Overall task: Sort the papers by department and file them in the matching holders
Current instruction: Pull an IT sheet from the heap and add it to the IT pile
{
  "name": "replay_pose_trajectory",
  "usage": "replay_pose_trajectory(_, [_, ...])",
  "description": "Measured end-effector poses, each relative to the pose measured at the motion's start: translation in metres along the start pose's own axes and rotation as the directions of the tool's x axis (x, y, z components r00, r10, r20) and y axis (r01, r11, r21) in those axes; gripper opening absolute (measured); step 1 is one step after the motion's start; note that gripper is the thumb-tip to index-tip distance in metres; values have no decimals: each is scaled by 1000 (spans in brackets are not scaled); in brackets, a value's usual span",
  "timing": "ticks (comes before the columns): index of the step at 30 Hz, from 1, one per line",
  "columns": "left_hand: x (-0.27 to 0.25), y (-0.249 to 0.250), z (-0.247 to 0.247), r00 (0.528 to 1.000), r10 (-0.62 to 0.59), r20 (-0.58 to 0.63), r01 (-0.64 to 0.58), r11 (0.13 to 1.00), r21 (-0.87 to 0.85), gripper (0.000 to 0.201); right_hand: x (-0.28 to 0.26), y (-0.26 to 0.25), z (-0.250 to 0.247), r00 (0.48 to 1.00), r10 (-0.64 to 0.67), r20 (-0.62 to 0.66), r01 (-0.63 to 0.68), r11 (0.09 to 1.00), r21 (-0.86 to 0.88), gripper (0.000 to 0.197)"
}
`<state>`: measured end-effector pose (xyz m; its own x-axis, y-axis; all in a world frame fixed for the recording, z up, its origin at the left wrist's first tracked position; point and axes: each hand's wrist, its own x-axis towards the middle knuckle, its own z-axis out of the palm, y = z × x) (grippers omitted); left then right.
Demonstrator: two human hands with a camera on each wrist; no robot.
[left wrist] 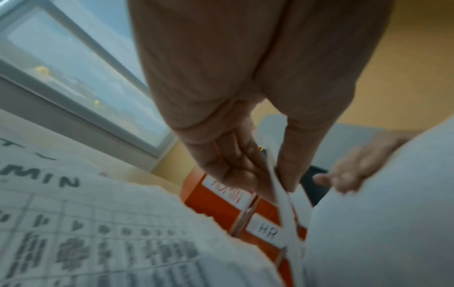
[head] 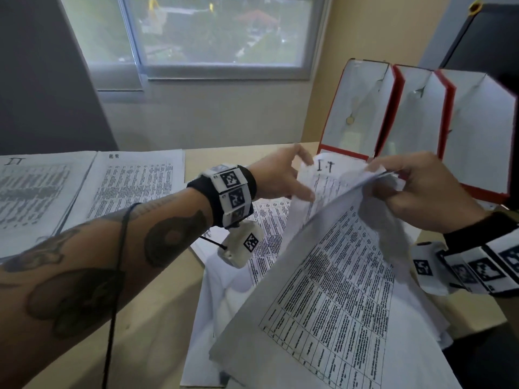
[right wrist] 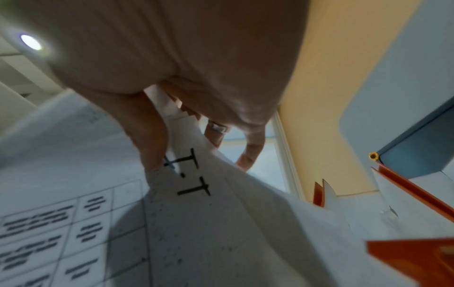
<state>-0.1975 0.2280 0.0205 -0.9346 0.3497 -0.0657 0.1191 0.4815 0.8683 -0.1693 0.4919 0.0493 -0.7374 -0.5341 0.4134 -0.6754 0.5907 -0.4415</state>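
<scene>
A loose stack of printed papers lies on the table in front of me. My right hand grips the far corner of the top sheets and holds them lifted off the stack. Under them shows a sheet hand-marked "I.T". My left hand pinches its far left edge between thumb and fingers, which the left wrist view shows as a pinched paper edge. Three red holders stand at the back right. Two bear the labels ADMIN and HR.
Two sorted sheets lie flat at the table's far left, one marked IT and one marked HR. Bare tan table shows between them and the stack. A dark panel rises behind the holders. A window fills the back wall.
</scene>
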Motion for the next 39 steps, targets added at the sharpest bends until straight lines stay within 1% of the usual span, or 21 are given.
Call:
replay_pose_trajectory(2, [-13, 12, -7, 998, 57, -16, -59, 982, -182, 63, 9, -8, -1, 999, -15, -30, 12, 996, -91, 17])
replay_pose_trajectory(4, [-26, 27, -16, 994, 111, 5, -103, 936, -336, 72, 22, -17, -3, 1000, -11, -29, 7, 991, -132, 21])
replay_pose_trajectory(6, [-39, 37, -26, 989, 149, 1, -139, 924, -357, 72, 40, -28, -8, 1000, -21, 4, 21, 989, -146, 24])
replay_pose_trajectory(10, [-62, 49, -46, 980, 171, -99, -196, 896, -398, 55, 73, -59, -19, 1000, -27, -13, 23, 973, -230, 25])
replay_pose_trajectory(12, [-77, 51, -51, 970, 210, -122, -240, 904, -353, 66, 88, -79, -21, 998, -62, -14, 57, 972, -227, 17])
replay_pose_trajectory(13, [-84, 50, -52, 964, 232, -131, -262, 917, -301, 67, 95, -90, -21, 997, -79, -26, 72, 973, -219, 9])
replay_pose_trajectory(14, [-90, 48, -51, 958, 239, -160, -272, 934, -233, 60, 102, -103, -21, 994, -98, -40, 88, 974, -210, 11])
replay_pose_trajectory(16, [-97, 42, -52, 929, 217, -300, -236, 971, -26, 41, 112, -124, -19, 988, -131, -76, 111, 968, -226, 18])
replay_pose_trajectory(18, [-97, 32, -54, 860, 199, -470, -147, 978, 146, 37, 117, -136, -17, 977, -146, -157, 104, 963, -249, 25])
replay_pose_trajectory(20, [-99, 28, -60, 799, 146, -584, -79, 987, 138, 39, 117, -138, -14, 931, -177, -321, 98, 964, -247, 43])
replay_pose_trajectory(21, [-101, 27, -65, 769, 133, -626, -91, 991, 98, 37, 115, -134, -14, 882, -176, -436, 71, 966, -248, 49])
replay_pose_trajectory(23, [-108, 28, -79, 727, 155, -669, -222, 975, -15, 21, 109, -119, -13, 752, -96, -652, -19, 986, -167, 59])
replay_pose_trajectory(24, [-112, 30, -84, 705, 177, -687, -293, 955, -55, 20, 106, -110, -13, 704, -18, -710, -27, 998, -52, 63])
replay_pose_trajectory(25, [-114, 32, -90, 675, 202, -710, -357, 931, -75, 26, 103, -99, -11, 692, 78, -718, 24, 991, 130, 65])
replay_pose_trajectory(27, [-110, 37, -99, 640, 231, -733, -451, 885, -116, 39, 99, -83, -5, 775, 247, -581, 126, 841, 526, 64])
replay_pose_trajectory(28, [-106, 40, -99, 651, 231, -723, -480, 863, -156, 44, 98, -77, 0, 817, 274, -507, 114, 785, 608, 64])
replay_pose_trajectory(29, [-102, 42, -97, 673, 221, -706, -491, 847, -203, 46, 97, -74, 6, 837, 283, -467, 82, 780, 620, 66])
replay_pose_trajectory(32, [-90, 40, -83, 729, 199, -655, -456, 855, -248, 43, 89, -67, 27, 831, 304, -466, -5, 842, 540, 60])
replay_pose_trajectory(34, [-86, 29, -70, 738, 129, -662, -409, 866, -288, 40, 83, -65, 40, 810, 343, -476, -32, 835, 549, 55])
replay_pose_trajectory(36, [-85, 11, -59, 724, 40, -689, -364, 870, -332, 38, 76, -61, 51, 796, 410, -445, -82, 801, 592, 55])
replay_pose_trajectory(39, [-81, -9, -47, 729, 11, -685, -303, 902, -308, 38, 69, -56, 64, 809, 443, -387, -126, 773, 621, 49])
